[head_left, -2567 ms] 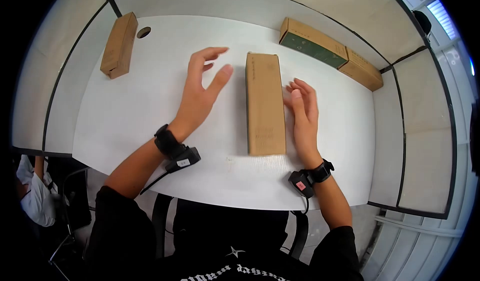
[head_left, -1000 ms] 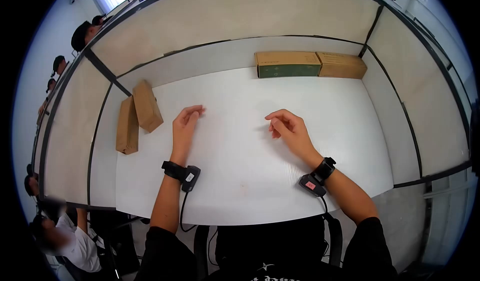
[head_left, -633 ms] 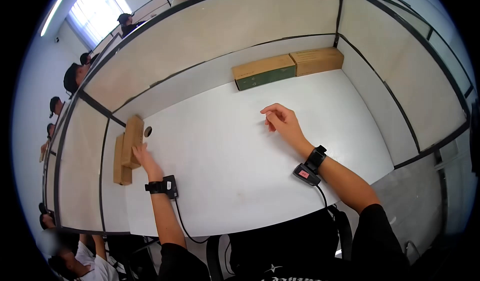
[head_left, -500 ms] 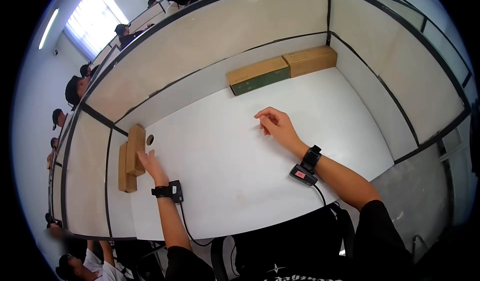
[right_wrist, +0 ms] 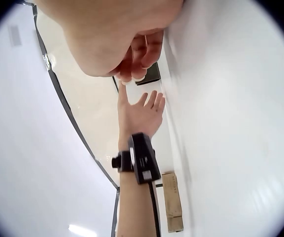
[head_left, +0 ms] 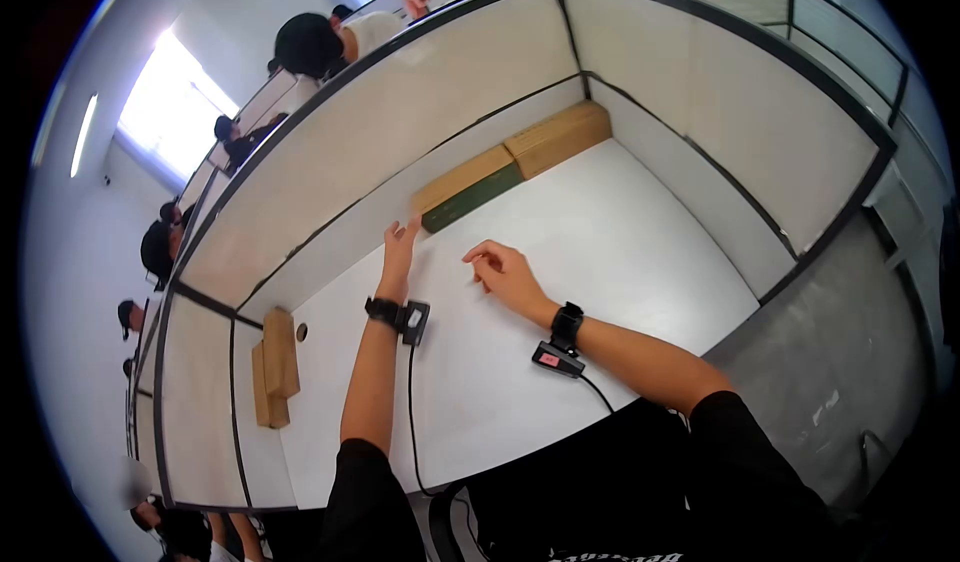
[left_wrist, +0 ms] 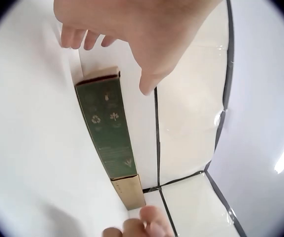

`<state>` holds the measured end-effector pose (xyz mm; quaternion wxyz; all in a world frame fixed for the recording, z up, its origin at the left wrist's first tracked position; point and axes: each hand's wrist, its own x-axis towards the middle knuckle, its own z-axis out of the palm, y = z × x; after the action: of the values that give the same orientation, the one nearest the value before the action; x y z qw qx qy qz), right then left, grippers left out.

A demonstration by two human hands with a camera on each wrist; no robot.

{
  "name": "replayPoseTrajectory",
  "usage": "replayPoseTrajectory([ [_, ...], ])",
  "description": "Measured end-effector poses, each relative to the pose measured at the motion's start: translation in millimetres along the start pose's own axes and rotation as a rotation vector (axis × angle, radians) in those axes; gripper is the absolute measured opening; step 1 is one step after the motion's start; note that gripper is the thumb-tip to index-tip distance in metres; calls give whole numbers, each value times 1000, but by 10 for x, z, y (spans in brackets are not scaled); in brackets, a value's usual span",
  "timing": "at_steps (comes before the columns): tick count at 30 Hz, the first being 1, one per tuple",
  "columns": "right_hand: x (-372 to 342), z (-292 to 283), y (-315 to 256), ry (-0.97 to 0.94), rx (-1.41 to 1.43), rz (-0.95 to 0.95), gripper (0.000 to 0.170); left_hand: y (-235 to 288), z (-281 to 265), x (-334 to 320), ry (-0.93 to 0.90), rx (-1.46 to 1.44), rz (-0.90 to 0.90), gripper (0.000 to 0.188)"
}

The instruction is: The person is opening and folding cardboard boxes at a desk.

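Hovering by the L end of the green-sided carton [head_left: 468, 200], the L hand [head_left: 398, 254] has its fingers slightly spread & thumb out to the side; can't tell for sure if the fingertips touch the cardboard. R hand [head_left: 508, 274], nearer & to the R, has its fingers loosely bent above the white tabletop [head_left: 640, 232].

Green-sided carton lies along the far wall [head_left: 340, 237], green face to the near side w/ pale print incl. a recycling mark [left_wrist: 96, 119]. Its R end meets a plain brown carton [head_left: 560, 140], lined up end to end, at the far R corner.

Over on the L, an inner carton [head_left: 282, 354] & an outer carton [head_left: 266, 392], both brown, sit side by side vs. the L wall [head_left: 258, 462]. Round hole [head_left: 302, 332] in the tabletop, just R of the inner one.

Each wrist has a small blk camera: L camera [head_left: 416, 324], R camera [head_left: 557, 359], w/ cables.

Bkgd: ppl in dk caps beyond the partition [head_left: 400, 112].
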<state>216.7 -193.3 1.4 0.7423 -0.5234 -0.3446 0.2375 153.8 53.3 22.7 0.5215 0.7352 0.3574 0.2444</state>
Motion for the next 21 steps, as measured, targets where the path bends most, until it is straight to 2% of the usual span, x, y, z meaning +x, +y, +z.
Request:
replayPoseTrajectory([
  [1,3,-17,14,14,-4,-10,18,77,137,119,-16,-22,-23,119],
  [3,29,-32,65,35,50,2,18,219,409,244,69,-26,-80,124],
  [6,40,-35,41,50,39,7,17,127,577,274,114,-79,14,123],
  [8,30,-20,28,54,56,-1,18,-141,440,520,-8,-185,50,121],
  [10,25,-21,8,59,67,14,19,-30,498,345,97,-153,-6,103],
  [13,18,-28,-29,97,59,7,19,88,358,179,-186,-251,48,85],
  [14,17,-39,-41,116,79,0,18,86,367,112,-128,-211,56,76],
  [17,87,-87,-1,213,99,-22,18,-41,330,-20,34,-15,123,78],
  [18,146,-101,83,263,90,-65,18,-199,290,36,3,90,194,76],
  [21,247,-207,202,307,89,-59,16,-177,217,-378,-69,-27,279,80],
])
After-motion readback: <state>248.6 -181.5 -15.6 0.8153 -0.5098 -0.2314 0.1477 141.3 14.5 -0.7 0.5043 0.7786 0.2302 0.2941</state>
